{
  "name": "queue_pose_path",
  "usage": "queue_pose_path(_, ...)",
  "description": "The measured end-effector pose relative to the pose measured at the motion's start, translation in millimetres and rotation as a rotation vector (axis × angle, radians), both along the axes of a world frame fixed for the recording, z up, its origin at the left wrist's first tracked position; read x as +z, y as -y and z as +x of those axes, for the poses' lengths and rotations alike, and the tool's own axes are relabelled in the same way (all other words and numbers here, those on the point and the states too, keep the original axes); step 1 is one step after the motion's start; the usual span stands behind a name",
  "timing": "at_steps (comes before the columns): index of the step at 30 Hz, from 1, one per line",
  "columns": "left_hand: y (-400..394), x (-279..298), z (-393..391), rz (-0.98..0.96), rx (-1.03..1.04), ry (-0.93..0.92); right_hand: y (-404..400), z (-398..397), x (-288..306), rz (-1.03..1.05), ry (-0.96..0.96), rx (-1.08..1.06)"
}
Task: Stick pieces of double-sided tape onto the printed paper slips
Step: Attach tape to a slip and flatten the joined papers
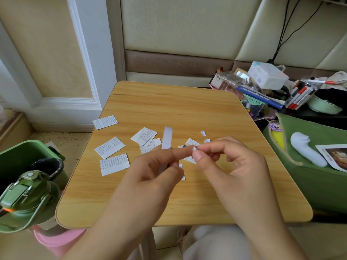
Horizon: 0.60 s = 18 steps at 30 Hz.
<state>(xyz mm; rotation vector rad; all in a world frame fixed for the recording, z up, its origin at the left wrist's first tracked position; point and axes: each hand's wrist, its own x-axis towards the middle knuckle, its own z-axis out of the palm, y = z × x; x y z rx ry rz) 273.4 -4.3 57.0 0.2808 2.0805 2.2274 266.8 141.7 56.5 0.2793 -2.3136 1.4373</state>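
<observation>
Head view: left hand (155, 166) grips a long white strip of double-sided tape (166, 137), upright. Right hand (231, 158) pinches a small white tape piece (194, 148) at the left forefinger's tip. Printed white paper slips (109, 147) lie scattered at nine o'clock on the wooden table (169, 106).

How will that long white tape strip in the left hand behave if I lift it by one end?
The tape strip looks thin and narrow, so it will probably flop or curl rather than stay straight. It seems very light, so a breath could move it. Being double-sided tape, it may cling to the left hand or the table.
</observation>
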Motion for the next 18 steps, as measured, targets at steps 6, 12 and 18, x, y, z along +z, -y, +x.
queue_pose_path(6,-1.2,-3.0,-1.0,0.067,-0.008,0.03,0.1,0.1,1.1,-0.097,0.06,0.033)
queue_pose_path(12,-0.5,-3.2,-1.7,0.108,-0.006,0.048,0.3,1.0,3.4,-0.106,0.068,0.043)
queue_pose_path(18,0.2,-3.8,-1.5,0.056,-0.013,0.019,1.7,2.9,4.4,-0.047,0.049,0.004)
